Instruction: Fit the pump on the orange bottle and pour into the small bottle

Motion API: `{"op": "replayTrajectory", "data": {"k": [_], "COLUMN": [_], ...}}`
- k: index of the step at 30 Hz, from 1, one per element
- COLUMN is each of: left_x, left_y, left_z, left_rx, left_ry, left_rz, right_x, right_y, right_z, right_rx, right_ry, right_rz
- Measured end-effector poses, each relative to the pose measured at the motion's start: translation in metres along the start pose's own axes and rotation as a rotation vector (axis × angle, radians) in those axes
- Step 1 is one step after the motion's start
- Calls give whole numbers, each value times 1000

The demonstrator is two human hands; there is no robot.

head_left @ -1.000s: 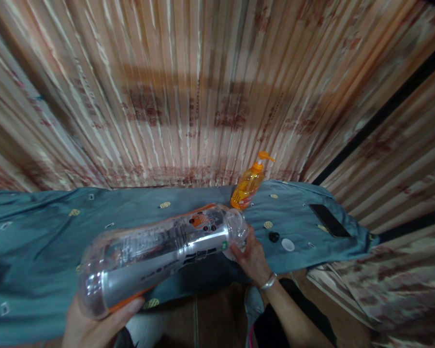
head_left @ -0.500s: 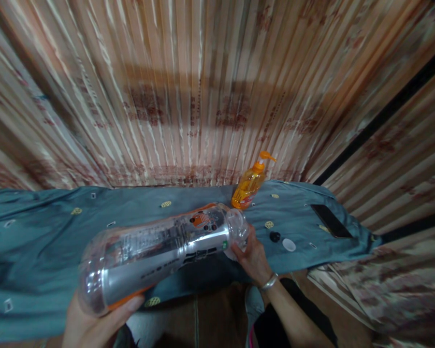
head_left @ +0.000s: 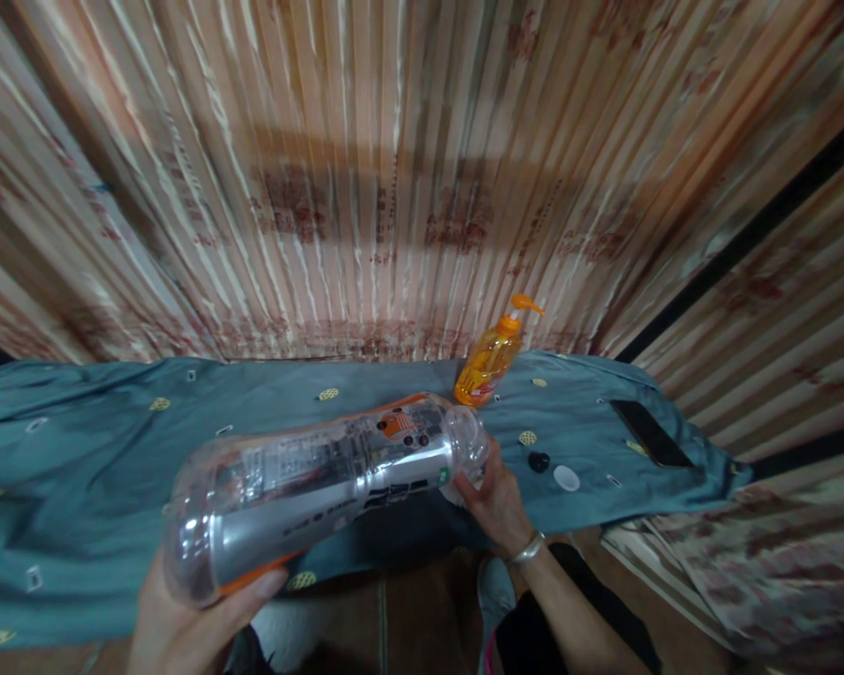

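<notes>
A large clear plastic bottle [head_left: 330,473] with a silver and orange label lies nearly level in both my hands, above the cloth. My left hand [head_left: 197,605] is closed round its wide end from below, thumb along the side. At the opposite, narrower end, my right hand [head_left: 496,497] grips the clear part, its fingers partly hidden behind the plastic. Just beyond that end stands an orange pump bottle [head_left: 489,364], tilted in this view. To the right of my right hand are a small black piece [head_left: 538,461] and a white disc [head_left: 566,478].
A black phone-like slab [head_left: 651,433] rests on the right part of the teal patterned cloth [head_left: 386,377]. Behind the surface hangs a pleated, printed curtain [head_left: 366,234]. A dark bar [head_left: 738,239] slants along the right side. My shoe [head_left: 496,591] shows on the floor below.
The whole view has shifted slightly, so things sit a little farther right in it. Both hands keep the same hold on the bottle.
</notes>
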State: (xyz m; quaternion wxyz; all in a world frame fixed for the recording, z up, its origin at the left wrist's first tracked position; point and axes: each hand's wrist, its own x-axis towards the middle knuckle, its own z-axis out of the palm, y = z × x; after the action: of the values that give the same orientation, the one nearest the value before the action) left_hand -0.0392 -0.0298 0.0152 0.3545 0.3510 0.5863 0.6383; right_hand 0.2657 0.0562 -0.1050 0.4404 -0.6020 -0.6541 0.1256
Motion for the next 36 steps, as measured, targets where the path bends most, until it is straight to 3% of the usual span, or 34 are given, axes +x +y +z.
{"op": "replayTrajectory", "data": {"k": [5,20,25,28,36], "left_x": [7,-2,7,11,5], "left_y": [-12,-1,-15,-23,-16], "left_z": [-9,-1,-15,-21,-11], "left_rx": [31,36,38,38,14], "left_ry": [-58,-25,-84,-92,-64], "left_rz": [22,10,57,3,34], "right_x": [0,1,1,0,0], "right_y": [2,-2,1,2,4], "right_z": [1,0,1,1,3], "right_rx": [-21,8,-2,-4,0], "right_ry": [1,-16,-1,0,6], "right_rz": [-6,34,0,-3,-5]}}
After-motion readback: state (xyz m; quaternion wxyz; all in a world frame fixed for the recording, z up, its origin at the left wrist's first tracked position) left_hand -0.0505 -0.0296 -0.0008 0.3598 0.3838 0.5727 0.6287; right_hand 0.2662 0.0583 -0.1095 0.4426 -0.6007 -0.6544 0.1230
